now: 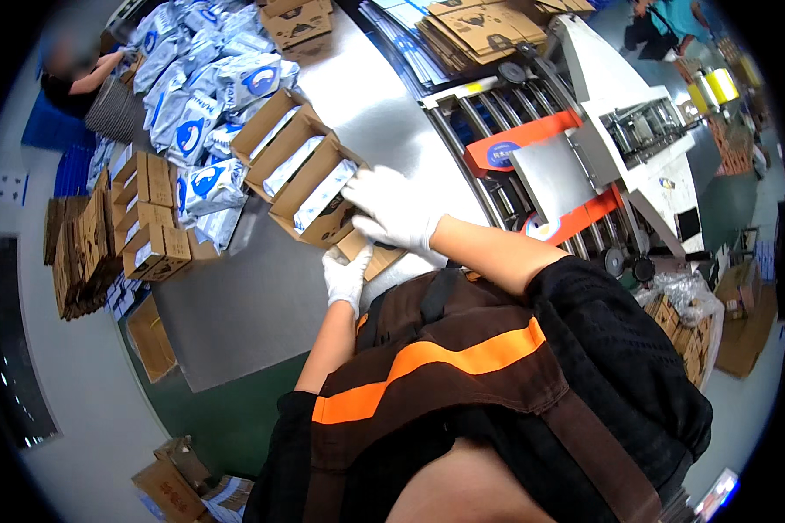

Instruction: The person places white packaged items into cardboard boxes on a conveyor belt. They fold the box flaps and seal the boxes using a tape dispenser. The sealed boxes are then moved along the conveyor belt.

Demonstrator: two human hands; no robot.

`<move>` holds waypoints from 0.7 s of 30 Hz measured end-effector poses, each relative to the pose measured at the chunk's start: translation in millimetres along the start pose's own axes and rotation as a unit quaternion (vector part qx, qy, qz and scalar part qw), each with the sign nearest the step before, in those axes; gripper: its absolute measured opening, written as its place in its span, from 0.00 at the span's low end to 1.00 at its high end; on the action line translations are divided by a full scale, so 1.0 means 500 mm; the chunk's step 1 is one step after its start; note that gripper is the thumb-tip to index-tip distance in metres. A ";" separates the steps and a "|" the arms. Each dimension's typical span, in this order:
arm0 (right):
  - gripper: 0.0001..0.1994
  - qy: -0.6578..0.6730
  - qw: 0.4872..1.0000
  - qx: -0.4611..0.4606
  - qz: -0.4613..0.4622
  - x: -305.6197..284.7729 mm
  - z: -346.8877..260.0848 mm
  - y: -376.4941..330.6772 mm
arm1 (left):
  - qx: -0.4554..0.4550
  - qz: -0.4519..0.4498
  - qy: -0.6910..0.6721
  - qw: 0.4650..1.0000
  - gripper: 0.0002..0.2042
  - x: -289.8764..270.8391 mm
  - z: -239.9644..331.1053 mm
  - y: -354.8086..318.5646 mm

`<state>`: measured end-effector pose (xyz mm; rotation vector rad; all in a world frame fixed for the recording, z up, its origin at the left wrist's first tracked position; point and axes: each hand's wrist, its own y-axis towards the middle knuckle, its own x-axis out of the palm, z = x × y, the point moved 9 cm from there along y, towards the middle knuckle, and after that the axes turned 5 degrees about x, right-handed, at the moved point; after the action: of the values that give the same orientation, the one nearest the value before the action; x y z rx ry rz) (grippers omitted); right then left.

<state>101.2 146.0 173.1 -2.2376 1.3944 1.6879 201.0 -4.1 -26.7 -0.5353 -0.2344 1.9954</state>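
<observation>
Three open brown cardboard boxes stand side by side on the metal table, each holding a white-and-blue pouch. The nearest cardboard box (330,225) is at my hands, with its pouch (325,193) showing inside. My left hand (345,277), in a white glove, grips the near lower corner of that box, thumb apart from the fingers beside a cardboard flap (382,260). My right hand (394,207), also gloved in white, reaches over the right side of the box with fingers stretched and thumb apart. Its fingertips partly hide the box's rim.
A large heap of white-and-blue pouches (202,83) covers the far left of the metal table (235,322). Filled boxes (153,231) stand at the left edge. A roller machine (549,166) with orange side plates is at right. Another person (83,78) is at the far left.
</observation>
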 end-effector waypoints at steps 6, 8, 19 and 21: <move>0.26 -0.062 0.983 0.071 -0.159 0.076 0.111 -0.250 | 0.094 -0.176 0.199 0.959 0.48 0.092 0.013 0.002; 0.26 -0.071 0.982 0.097 -0.147 0.050 0.138 -0.273 | 0.021 -0.219 0.146 0.965 0.42 0.150 0.003 0.004; 0.20 -0.152 0.941 0.299 -0.040 -0.123 0.307 -0.450 | 0.004 -0.369 0.151 0.917 0.39 0.467 0.133 -0.098; 0.17 -0.068 0.947 0.313 0.035 -0.154 0.287 -0.435 | 0.272 -0.314 0.278 0.866 0.39 0.458 0.221 -0.087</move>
<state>129.4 395.7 70.1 -1.7046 1.6832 1.1492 95.4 225.2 26.1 -0.5488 0.4575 1.1263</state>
